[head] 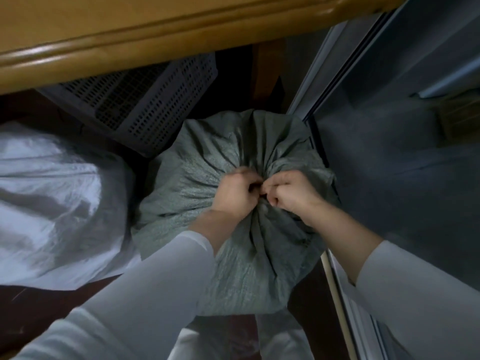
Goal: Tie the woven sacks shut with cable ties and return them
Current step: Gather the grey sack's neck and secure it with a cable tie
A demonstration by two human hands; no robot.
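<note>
A full grey-green woven sack stands on the floor in the middle, its mouth gathered into a tight bunch of folds. My left hand and my right hand are both clenched on that gathered neck, knuckles almost touching. Something small and dark shows between the fingertips; whether it is a cable tie I cannot tell. A second, white woven sack lies bulging at the left, touching the green one's lower left side.
A grey perforated plastic crate sits behind the sacks under a wooden table edge. A glass sliding door with a metal frame runs along the right. The floor is dark wood.
</note>
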